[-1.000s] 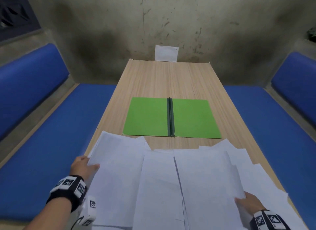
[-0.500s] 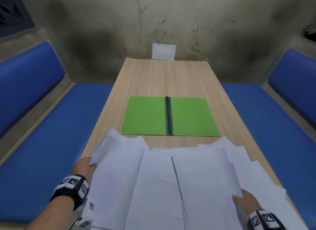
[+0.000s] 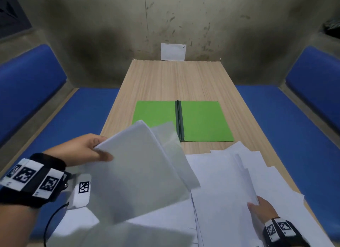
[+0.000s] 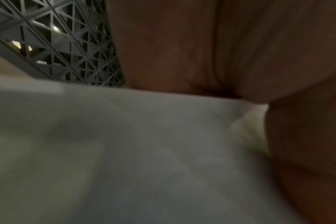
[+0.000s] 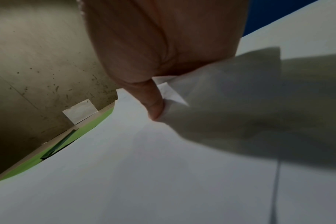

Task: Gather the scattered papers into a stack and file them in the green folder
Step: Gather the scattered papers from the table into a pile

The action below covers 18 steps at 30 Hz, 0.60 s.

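The green folder [image 3: 200, 121] lies open on the wooden table [image 3: 174, 81], its dark spine in the middle. White papers [image 3: 220, 182] are spread over the near end of the table. My left hand [image 3: 88, 151] pinches several sheets [image 3: 139, 169] by their left edge and holds them lifted and tilted above the table, covering the folder's near left corner. My right hand [image 3: 259, 208] grips a bundle of sheets [image 3: 246, 184] at their near right corner. In the right wrist view my thumb [image 5: 153, 104] presses on the paper edge [image 5: 175, 98]. The left wrist view is blurred paper [image 4: 125, 151].
Blue padded benches [image 3: 55, 136] run along both sides of the table. A small white card [image 3: 173, 51] leans against the stained concrete wall at the table's far end. More loose sheets [image 3: 287, 200] reach the table's right edge.
My left hand has raised its sheets off the table and swung them up and to the right. My right hand still holds the right bundle in about the same spot.
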Tool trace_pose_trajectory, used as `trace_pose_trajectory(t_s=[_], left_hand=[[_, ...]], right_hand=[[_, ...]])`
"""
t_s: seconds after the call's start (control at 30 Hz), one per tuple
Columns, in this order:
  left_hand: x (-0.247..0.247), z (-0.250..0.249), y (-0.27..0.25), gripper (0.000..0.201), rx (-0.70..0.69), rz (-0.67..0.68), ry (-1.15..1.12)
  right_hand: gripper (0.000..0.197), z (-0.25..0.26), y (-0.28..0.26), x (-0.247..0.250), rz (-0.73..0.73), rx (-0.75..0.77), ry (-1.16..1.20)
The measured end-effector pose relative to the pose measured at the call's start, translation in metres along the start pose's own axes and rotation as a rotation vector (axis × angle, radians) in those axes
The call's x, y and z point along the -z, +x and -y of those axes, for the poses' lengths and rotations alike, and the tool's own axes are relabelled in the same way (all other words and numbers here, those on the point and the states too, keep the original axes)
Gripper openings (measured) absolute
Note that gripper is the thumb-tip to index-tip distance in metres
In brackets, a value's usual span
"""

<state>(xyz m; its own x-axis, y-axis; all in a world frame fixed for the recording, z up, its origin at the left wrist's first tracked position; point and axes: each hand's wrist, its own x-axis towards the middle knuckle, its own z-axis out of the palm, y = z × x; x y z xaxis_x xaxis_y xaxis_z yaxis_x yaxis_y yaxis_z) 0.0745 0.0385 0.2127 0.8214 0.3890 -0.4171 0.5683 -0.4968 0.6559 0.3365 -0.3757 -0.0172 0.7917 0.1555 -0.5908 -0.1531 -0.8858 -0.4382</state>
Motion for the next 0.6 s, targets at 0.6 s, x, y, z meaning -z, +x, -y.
trace_pose_trajectory(t_s=[0.6], left_hand=[[-0.154, 0.034, 0.112, 0.028, -0.006, 0.374, 0.872]], right_hand=[[0.038, 0.010, -0.012, 0.007, 0.045, -0.015, 0.008]])
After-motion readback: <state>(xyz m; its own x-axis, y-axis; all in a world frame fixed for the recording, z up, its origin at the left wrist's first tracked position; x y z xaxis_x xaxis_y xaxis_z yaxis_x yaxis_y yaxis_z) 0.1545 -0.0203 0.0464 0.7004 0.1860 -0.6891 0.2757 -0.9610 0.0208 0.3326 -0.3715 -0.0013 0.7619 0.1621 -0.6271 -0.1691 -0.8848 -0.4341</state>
